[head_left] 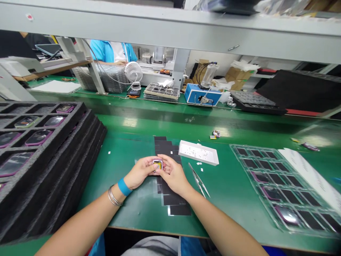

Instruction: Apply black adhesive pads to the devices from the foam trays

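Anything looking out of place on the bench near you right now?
Yes: small white scraps lie loose on the green bench mat beside the shallow white tray, and a small crumpled multicoloured wad sits alone farther back, like stray litter.

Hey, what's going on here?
A person at a green workbench holds a small pink-rimmed square part in both hands, the left hand and right hand meeting over strips of black film. Metal tweezers lie by the right hand, near a white tray. A black foam tray of pink-edged pieces sits left, a transparent plastic tray right. Another person is visible beyond.
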The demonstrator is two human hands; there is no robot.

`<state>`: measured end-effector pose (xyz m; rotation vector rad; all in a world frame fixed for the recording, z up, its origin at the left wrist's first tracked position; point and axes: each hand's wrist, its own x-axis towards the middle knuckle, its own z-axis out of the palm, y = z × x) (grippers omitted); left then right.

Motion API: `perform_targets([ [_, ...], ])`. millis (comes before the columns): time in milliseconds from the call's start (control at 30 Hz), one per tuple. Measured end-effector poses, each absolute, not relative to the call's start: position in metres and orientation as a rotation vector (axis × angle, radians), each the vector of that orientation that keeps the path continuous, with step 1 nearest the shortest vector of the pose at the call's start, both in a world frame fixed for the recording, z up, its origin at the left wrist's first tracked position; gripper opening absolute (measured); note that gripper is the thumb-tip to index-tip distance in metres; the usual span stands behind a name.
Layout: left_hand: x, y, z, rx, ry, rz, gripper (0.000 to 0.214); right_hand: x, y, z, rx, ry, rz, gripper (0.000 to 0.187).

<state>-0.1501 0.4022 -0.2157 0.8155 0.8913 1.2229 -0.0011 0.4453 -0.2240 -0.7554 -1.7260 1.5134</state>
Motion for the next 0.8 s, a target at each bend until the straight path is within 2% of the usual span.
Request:
perform_targets([
  [333, -0.151, 0.403, -0.221, 0.871, 0.956, 1.234, 0.044, -0.006, 0.445, -0.231, -0.73, -1.731, 1.452, 0.047],
  [500, -0.154, 0.403, -0.208, 0.874, 1.038, 1.231, 0.054, -0.003, 0.457, -0.232, -0.645, -1.698, 1.584, 0.065],
  [567, -0.159, 0.391, -0.192, 0.847, 1.039, 1.277, 0.057, 0.0, 0.462, -0.231, -0.648, -1.642, 1.585, 0.065],
  [633, -0.166, 0.366, -0.169, 0.939, 1.071, 1.283, 0.057, 0.002, 0.465, -0.232, -0.713, -1.593, 1.533, 0.055],
  [700, -0.174, 0.332, -0.139, 1.244, 1.223, 1.232, 0.051, 0.003, 0.467, -0.233, -0.783, -1.586, 1.458, 0.048],
  [800, -0.189, 0.284, -0.089, 1.876, 1.697, 1.205, 0.043, 0.002, 0.465, -0.235, -0.83, -1.655, 1.369, 0.043],
])
